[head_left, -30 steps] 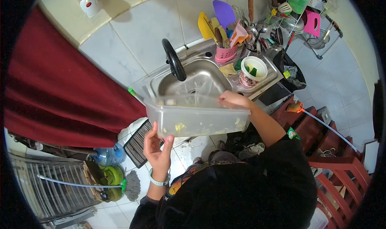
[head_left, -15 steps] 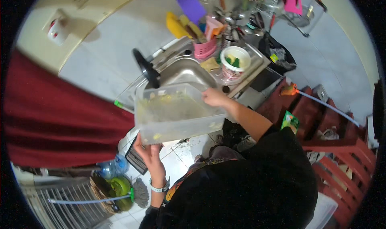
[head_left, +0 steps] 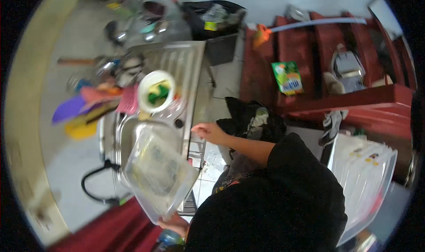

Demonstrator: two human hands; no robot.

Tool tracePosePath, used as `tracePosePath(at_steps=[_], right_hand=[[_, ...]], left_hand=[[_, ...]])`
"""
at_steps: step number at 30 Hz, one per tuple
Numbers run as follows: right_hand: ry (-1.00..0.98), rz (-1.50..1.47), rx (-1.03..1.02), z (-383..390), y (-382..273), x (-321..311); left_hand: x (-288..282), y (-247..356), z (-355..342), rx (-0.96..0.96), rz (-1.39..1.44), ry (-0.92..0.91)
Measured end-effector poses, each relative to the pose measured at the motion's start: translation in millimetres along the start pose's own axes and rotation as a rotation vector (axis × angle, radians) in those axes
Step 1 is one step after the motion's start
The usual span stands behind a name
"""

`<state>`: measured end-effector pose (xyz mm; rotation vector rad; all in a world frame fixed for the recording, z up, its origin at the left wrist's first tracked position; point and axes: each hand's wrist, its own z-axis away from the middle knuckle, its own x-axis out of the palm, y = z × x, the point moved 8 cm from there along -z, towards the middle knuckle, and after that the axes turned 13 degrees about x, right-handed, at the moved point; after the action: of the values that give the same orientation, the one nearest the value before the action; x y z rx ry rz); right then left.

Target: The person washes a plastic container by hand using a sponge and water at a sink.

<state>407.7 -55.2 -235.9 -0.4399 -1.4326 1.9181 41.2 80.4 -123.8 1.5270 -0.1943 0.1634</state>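
My left hand (head_left: 175,225) grips the lower end of a clear plastic bin (head_left: 161,176), which is tilted over the sink basin (head_left: 128,134). Yellowish bits cling to the bin's inside. My right hand (head_left: 208,133) is off the bin, near the counter's edge, with its fingers curled together; whatever they may hold is hidden. Beside the basin stands a white tub (head_left: 145,92) with green and pale yellow scraps in it.
A black faucet (head_left: 90,179) arches by the sink. A pink utensil basket (head_left: 128,99) and several utensils crowd the far left. Red stairs (head_left: 310,35) rise at right, bearing a green packet (head_left: 287,78). A black bag (head_left: 248,119) sits beyond my right forearm.
The view has swung to the right. My right hand has come away from the bin's rim. The bin, still in my left hand, now tilts over the basin.
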Motion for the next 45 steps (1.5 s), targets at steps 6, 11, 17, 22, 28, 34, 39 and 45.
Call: tracePosePath(at_steps=[6, 11, 17, 22, 28, 34, 39, 45], right_hand=[[0.983, -0.404, 0.245, 23.2, 181.8, -273.6], [1.434, -0.776, 0.397, 88.2, 291.7, -426.2], [1.392, -1.204, 0.406, 91.3, 308.7, -462.2], [1.434, -1.303, 0.394, 79.9, 326.0, -473.1], [1.780, -0.202, 0.035, 117.4, 256.1, -527.3], [1.417, -0.150, -0.203, 87.9, 22.1, -408.0], [1.024, -0.533, -0.298, 98.5, -104.5, -295.9], [0.244, -0.340, -0.260, 118.8, -239.1, -140.5]], left_hand=[[35.9, -29.1, 0.0, -0.066, -0.328, -0.004], [72.6, -49.1, -12.8, 0.019, -0.690, -0.112], [84.6, -57.2, -8.6, 0.123, -0.981, -0.154], [90.6, -49.8, -2.3, 0.200, -1.128, -0.174], [110.0, -33.0, -2.1, 0.352, -1.212, -0.254], [148.9, 24.4, 26.8, 0.904, -1.244, -0.414], [261.7, 41.5, 80.5, 1.175, -0.820, -0.955], [343.8, 94.7, 119.2, 1.359, -0.467, -0.944]])
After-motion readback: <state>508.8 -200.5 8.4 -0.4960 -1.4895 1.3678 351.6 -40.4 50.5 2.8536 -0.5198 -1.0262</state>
